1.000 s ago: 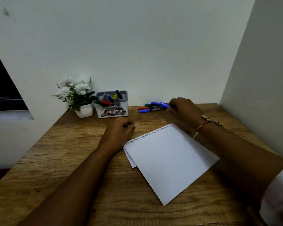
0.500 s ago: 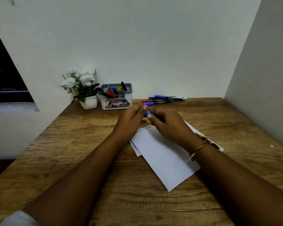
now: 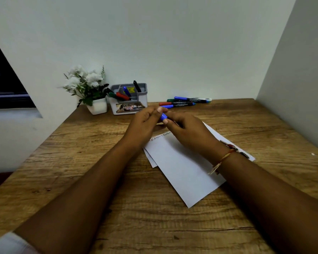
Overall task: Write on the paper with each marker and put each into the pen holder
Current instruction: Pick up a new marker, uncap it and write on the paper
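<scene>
The wooden worktop (image 3: pixel 99 180) carries the white paper (image 3: pixel 182 171), which lies askew near its middle with a line of handwriting along its far edge and a second sheet peeking out beneath. The left hand (image 3: pixel 145 123) and right hand (image 3: pixel 189 131) meet above that far edge. Against the back wall stand a white-flowered potted plant (image 3: pixel 86 85), the grey pen holder (image 3: pixel 141 99) just beside it with several markers inside, and a cluster of loose markers (image 3: pixel 182 103) to its right. The blue marker (image 3: pixel 163 116) sits between the hands, the curled fingers of both pinching it clear of the sheet.

The wooden bench (image 3: pixel 154 226) carries paper (image 3: pixel 184 171). A flower pot (image 3: pixel 98 107), pen holder (image 3: pixel 144 99) and loose markers (image 3: pixel 180 103) line its back edge.
</scene>
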The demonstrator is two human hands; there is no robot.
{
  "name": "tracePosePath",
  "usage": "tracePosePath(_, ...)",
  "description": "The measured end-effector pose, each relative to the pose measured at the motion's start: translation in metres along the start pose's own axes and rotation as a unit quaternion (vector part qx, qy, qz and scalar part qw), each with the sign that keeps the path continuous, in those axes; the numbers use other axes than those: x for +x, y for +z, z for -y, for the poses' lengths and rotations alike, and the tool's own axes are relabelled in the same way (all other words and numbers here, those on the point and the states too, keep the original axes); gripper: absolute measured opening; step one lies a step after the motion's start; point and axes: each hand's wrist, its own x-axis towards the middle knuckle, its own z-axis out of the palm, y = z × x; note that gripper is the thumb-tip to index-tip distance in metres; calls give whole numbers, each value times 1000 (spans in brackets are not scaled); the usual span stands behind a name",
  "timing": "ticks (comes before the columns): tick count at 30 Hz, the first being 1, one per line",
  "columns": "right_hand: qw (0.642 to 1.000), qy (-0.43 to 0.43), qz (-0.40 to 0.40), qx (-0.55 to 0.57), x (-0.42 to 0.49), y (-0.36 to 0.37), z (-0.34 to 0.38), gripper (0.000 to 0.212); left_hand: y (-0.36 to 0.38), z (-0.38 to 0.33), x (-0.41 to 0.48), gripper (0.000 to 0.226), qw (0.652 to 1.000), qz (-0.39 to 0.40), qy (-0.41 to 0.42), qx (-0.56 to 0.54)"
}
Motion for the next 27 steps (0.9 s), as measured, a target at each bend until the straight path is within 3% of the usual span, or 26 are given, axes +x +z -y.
tracePosePath(4, 999, 42, -1, 23, -1, -7, 2, 30, -14, -2, 7, 26, 994, -74, -39, -65)
tracePosePath(7, 994, 84, 38, 63, -5, -10, 4, 25, -27, -2, 10, 25, 991, -117, -64, 19)
tracePosePath(11, 958, 155, 40, 236, -11, -12, 13, 28, -37, 1, 9, 32, 963, -48, -92, 250)
tracePosePath(14, 918, 202, 40, 338, -10, -12, 15, 26, -41, -4, 4, 22, 942, 20, -138, 306)
tracePosePath(19, 933, 189, 51, 302, -10, -4, 7, 5, -45, -9, 3, 4, 924, 107, -138, 341)
tracePosePath(27, 969, 136, 64, 197, -6, 0, -3, 20, -48, -10, 5, 9, 910, 162, -161, 345)
